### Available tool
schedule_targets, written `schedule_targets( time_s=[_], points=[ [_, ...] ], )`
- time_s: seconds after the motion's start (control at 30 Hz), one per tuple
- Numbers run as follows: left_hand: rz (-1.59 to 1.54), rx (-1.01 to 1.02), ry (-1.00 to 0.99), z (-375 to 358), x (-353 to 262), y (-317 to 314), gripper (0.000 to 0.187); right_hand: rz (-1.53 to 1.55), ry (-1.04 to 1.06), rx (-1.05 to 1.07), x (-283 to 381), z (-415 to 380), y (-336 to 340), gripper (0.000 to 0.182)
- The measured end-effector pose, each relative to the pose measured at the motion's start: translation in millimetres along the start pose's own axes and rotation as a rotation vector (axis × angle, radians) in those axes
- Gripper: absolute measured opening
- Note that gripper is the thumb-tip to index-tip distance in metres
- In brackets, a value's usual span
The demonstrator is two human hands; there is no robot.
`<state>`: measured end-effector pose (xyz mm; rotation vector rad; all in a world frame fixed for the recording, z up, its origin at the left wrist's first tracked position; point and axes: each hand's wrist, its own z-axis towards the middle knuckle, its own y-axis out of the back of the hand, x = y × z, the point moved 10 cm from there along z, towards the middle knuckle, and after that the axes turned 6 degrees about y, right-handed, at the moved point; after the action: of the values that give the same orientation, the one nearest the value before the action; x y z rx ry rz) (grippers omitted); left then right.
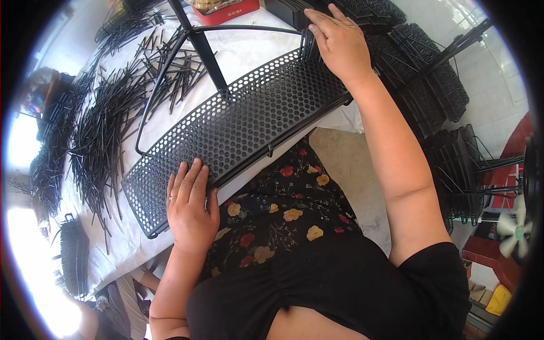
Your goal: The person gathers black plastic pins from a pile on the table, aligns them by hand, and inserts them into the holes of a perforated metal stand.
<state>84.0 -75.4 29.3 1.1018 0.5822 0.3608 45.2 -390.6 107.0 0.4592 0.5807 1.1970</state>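
A black perforated metal shelf (249, 116) with a curved rim lies slanted across the table edge in front of me. A black upright post (207, 59) and a bent rod frame (153, 93) rise at its far side. My left hand (192, 207) rests on the shelf's near edge toward the left end, fingers stretched over the mesh. At the right end my right hand (343, 51) reaches over the upright black end piece (310, 48), its fingers extended and somewhat apart. The right fingertips are beside more black metal parts.
Heaps of thin black rods (110, 124) cover the left part of the white-covered table (122, 241). Behind the shelf sits a red box (229, 11). Stacked black mesh racks (430, 73) stand at the right, with a small fan (514, 229) lower down. Another person's arm (146, 279) shows at lower left.
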Motion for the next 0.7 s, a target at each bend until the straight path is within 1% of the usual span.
schedule_targets(
  time_s=[0.03,0.07,0.13,0.27,0.33,0.37,0.43,0.47,0.53,0.57,0.63,0.7],
  points=[
    [0.000,-0.002,-0.001,0.1,0.1,-0.3,0.041,0.004,-0.022,0.050,-5.0,-2.1,-10.2,0.030],
    [0.000,-0.005,-0.003,0.2,0.2,-0.4,0.041,0.007,-0.022,0.048,-7.7,-5.2,-13.9,0.030],
    [-0.001,-0.005,-0.003,-0.2,0.9,-0.6,0.041,0.250,-0.138,0.026,-14.0,-4.3,-11.2,0.029],
    [-0.010,-0.010,-0.011,-0.1,0.7,-0.8,0.041,0.154,-0.092,0.010,-20.5,-3.4,-19.8,0.029],
    [-0.011,-0.009,-0.008,0.1,-0.5,0.1,0.040,0.030,-0.113,0.165,-25.4,-6.1,-37.8,0.030],
    [-0.011,-0.008,-0.001,0.4,-0.3,0.4,0.040,0.030,-0.111,0.164,-27.0,-7.2,-39.1,0.030],
    [-0.015,-0.008,-0.001,0.7,-0.2,0.7,0.040,0.020,-0.072,0.084,-19.4,-6.7,-29.2,0.025],
    [-0.018,-0.008,-0.001,0.6,-0.1,0.5,0.040,0.024,-0.068,0.086,-16.3,-7.6,-27.7,0.025],
    [-0.029,-0.003,-0.016,1.0,-1.1,1.3,0.041,0.164,0.014,-0.255,7.3,-3.3,11.1,0.013],
    [-0.020,0.016,0.003,0.4,-0.1,-0.1,0.042,0.224,0.010,-0.294,22.7,-4.1,20.0,0.009],
    [-0.017,0.046,-0.004,-0.3,-0.3,0.2,0.043,0.375,0.005,-0.168,62.4,-4.3,18.0,0.010],
    [-0.034,0.052,0.021,0.4,2.4,4.7,0.042,0.573,-0.064,0.006,89.1,-10.4,-9.1,0.013]
  ],
)
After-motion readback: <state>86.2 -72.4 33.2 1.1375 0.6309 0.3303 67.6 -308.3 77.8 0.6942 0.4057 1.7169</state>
